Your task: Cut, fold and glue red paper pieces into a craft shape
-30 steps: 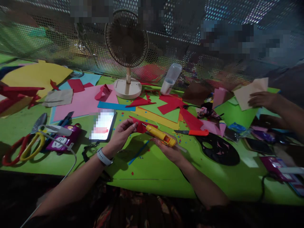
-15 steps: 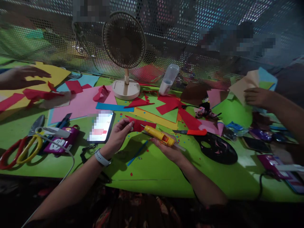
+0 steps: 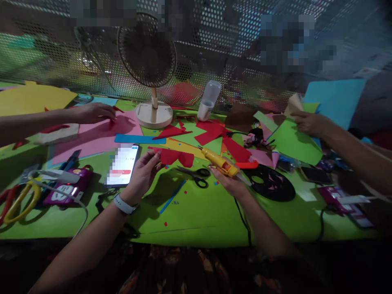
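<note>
The head view shows, at the far left, large scissors (image 3: 37, 195) with a red and a yellow handle loop, lying beside a purple device (image 3: 81, 183) with a white cable. Above them, a co-worker's hand (image 3: 97, 112) reaches in over pink paper (image 3: 92, 141). Next comes a lit phone (image 3: 121, 166), then the person's left hand (image 3: 146, 168), thumb and fingers pinched together on the left end of a cut red paper piece (image 3: 177, 157), which is held up above the green table (image 3: 196, 218). Small black scissors (image 3: 199, 176) lie just below the paper. To their right, the person's right hand (image 3: 229, 181) is clasped from below around a yellow glue gun (image 3: 216, 160); its nozzle points toward the red piece, near but apart. Past a flat black piece (image 3: 275, 185), another person's hand (image 3: 309, 122) grips tan paper (image 3: 293, 105).
</note>
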`<state>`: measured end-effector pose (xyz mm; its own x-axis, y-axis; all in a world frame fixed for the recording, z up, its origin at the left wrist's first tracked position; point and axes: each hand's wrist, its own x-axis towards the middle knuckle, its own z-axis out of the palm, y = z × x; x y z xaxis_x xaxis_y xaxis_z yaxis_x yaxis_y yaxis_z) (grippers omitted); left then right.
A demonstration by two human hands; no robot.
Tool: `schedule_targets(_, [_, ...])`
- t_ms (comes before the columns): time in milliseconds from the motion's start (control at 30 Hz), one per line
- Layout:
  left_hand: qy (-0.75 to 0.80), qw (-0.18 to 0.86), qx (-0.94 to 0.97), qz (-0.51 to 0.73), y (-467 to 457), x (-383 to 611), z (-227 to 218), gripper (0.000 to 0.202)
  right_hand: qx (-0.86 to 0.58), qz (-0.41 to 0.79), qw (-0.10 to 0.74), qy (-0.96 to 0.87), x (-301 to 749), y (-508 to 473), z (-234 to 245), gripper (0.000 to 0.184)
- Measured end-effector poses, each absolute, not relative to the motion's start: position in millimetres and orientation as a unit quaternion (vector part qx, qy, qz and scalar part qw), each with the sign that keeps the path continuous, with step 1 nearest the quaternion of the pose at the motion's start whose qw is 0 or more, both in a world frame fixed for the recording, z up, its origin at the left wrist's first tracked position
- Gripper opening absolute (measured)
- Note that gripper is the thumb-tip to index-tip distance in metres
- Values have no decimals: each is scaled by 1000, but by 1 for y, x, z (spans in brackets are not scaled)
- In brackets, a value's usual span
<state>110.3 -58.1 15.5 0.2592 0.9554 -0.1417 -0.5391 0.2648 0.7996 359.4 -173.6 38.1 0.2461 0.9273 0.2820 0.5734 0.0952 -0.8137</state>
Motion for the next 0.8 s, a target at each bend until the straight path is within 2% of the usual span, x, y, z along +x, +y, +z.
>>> schedule_targets(100, [335,723,314,516,-56,111,16,27,-684,107,418,-588,393,-191,30,22])
schedule_targets(333, [333,725,313,516,-56,114,17,25,-786,-76,320,-523,485,-231,-12,52])
schedule_targets(500, [331,727,322,509,-60,116,15,26,-792,-47,295,-532,513,-232,-26,70])
schedule_targets(700, [308,738,319,508,-61,113,13,24,-773,56,242,-584,517,-232,-22,66])
schedule_targets(800, [289,752,306,508,-62,112,15,25,-755,66,207,-619,521,-238,-13,62])
